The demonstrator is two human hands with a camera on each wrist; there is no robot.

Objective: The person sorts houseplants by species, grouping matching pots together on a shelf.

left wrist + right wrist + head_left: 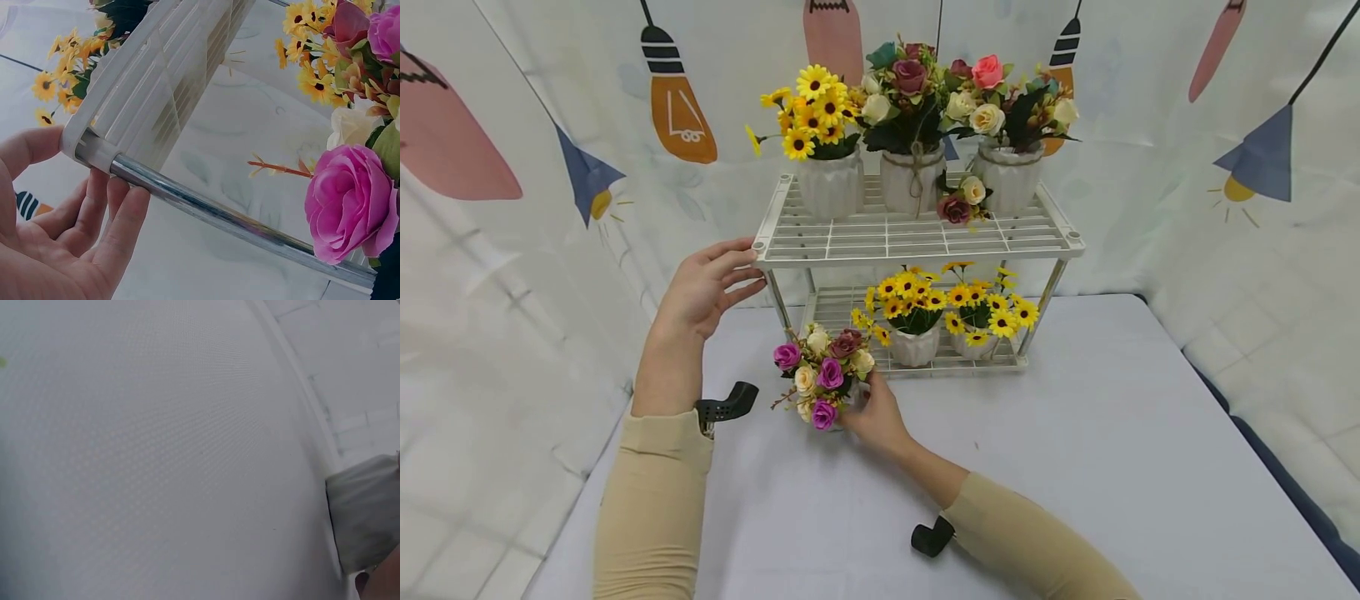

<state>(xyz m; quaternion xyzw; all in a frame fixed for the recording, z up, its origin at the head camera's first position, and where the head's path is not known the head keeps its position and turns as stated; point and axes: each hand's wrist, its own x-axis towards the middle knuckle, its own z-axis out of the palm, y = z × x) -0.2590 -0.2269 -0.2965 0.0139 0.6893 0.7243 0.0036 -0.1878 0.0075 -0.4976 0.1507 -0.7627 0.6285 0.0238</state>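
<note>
A white two-tier wire shelf [917, 243] with metal legs stands on the table. At its upper left corner my left hand [703, 287] grips the frame; in the left wrist view the fingers [125, 212] lie against the corner beside the metal leg [206, 209]. My right hand [880, 417] holds a small potted bouquet of purple and cream roses [829, 373] by its pot, just in front of the lower tier's left end. The bouquet hides most of that pot in the head view; the right wrist view catches its pale side [365, 509] at the edge.
On the upper tier stand a yellow daisy pot [829, 185] and two rose pots [912, 179] [1009, 175], with a small rose sprig [962, 200] hanging low between them. Two more daisy pots [914, 346] [974, 342] occupy the lower tier. A printed curtain [730, 67] hangs behind.
</note>
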